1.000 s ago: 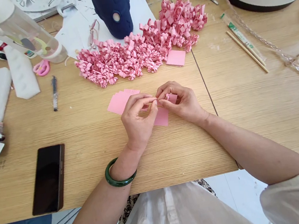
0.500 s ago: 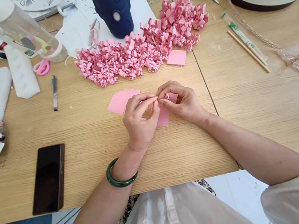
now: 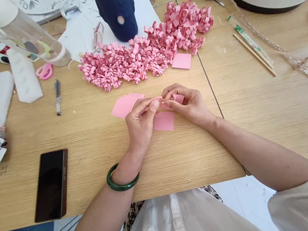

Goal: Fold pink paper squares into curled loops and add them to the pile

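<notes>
A: Please tell me the bench (image 3: 94, 138), beginning on the left.
B: There is a black rectangular phone (image 3: 51, 185), then a slim dark pen (image 3: 58, 98), then a spread fan of slit pink paper squares (image 3: 122, 105).
A: And the left hand (image 3: 140, 119)?
B: Just now its thumb has come up against the forefinger, so the gap of a half second ago is gone. The fingers are narrow, but I cannot tell whether paper is between them.
A: What is next to the right?
B: Behind the hands, a long heap of curled pink paper fringes (image 3: 132, 59). In front, a single slit pink paper square (image 3: 164, 121), which is now less covered.
A: And the thing in work?
B: The small curled pink paper piece (image 3: 174, 97) is in the right hand (image 3: 186, 101), whose fingers hold it narrowly above the bench.
A: What does the change mean?
B: In my judgement, the left hand renews its grip, and the piece is not yet finished.
</notes>
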Motion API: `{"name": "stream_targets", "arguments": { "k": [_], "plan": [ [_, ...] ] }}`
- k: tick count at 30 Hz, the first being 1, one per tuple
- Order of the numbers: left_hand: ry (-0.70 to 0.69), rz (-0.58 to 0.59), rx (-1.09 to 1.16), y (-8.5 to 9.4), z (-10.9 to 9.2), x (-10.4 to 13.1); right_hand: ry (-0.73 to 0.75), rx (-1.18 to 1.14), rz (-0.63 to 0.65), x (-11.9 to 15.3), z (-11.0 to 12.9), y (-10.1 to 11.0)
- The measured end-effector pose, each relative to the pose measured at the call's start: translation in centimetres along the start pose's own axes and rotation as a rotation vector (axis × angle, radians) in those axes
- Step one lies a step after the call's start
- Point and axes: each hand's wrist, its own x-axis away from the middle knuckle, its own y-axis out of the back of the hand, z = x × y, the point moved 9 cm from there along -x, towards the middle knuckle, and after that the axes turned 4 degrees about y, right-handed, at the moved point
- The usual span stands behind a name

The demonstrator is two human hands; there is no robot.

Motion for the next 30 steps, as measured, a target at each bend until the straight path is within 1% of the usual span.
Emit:
{"name": "stream_targets", "arguments": {
  "k": [2, 4, 11, 13, 18, 21, 30],
  "plan": [
    [0.036, 0.039, 0.079, -0.4, 0.4, -0.1, -0.005, -0.014, 0.003, 0.0, 0.0, 0.0],
    [0.039, 0.049, 0.103, -0.4, 0.4, -0.1, -0.012, -0.021, 0.003, 0.0, -0.1, 0.0],
    [0.013, 0.030, 0.050, -0.1, 0.5, -0.1, -0.026, -0.030, 0.016, 0.1, -0.2, 0.0],
    [-0.011, 0.014, 0.021, 0.0, 0.1, 0.0, -0.029, -0.028, 0.022, 0.1, -0.2, 0.0],
    [-0.111, -0.026, -0.103, 0.3, -1.6, 0.2, -0.020, -0.028, 0.028, 0.1, -0.3, -0.1],
    [-0.141, -0.042, -0.148, 0.4, -2.1, 0.3, -0.005, -0.024, 0.035, 0.1, -0.2, -0.3],
    [-0.119, -0.056, -0.119, 0.6, -1.3, 0.2, 0.016, 0.008, 0.053, 0.1, -0.3, -0.5]
  ]
}}
